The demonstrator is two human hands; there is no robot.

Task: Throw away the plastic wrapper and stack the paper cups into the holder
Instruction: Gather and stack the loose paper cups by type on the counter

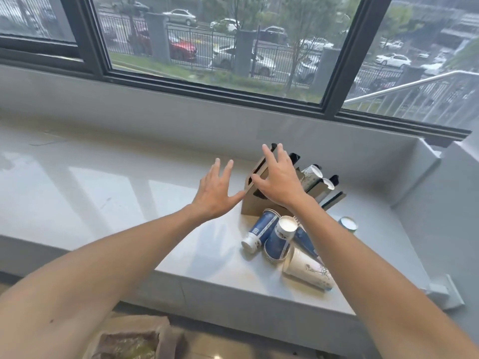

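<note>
A brown cardboard cup holder [255, 204] with black-edged slots stands tilted on the white ledge [129, 198]. Cup stacks [315, 173] lie in its right slots. In front of it, blue paper cups [261, 230] and a white patterned cup [308, 270] lie tumbled on their sides. A single cup [347, 224] sits to the right. My right hand [281, 180] hovers open over the holder's top, fingers spread. Just left of the holder, my left hand [216, 193] is open too, its thumb near the holder's side. No plastic wrapper is in either hand.
A bin lined with a brownish bag [134, 338] holding crumpled clear plastic sits on the floor at lower left. The ledge runs under a dark-framed window [207, 89] and ends at a grey wall [425, 167] on the right. Its front edge drops off near me.
</note>
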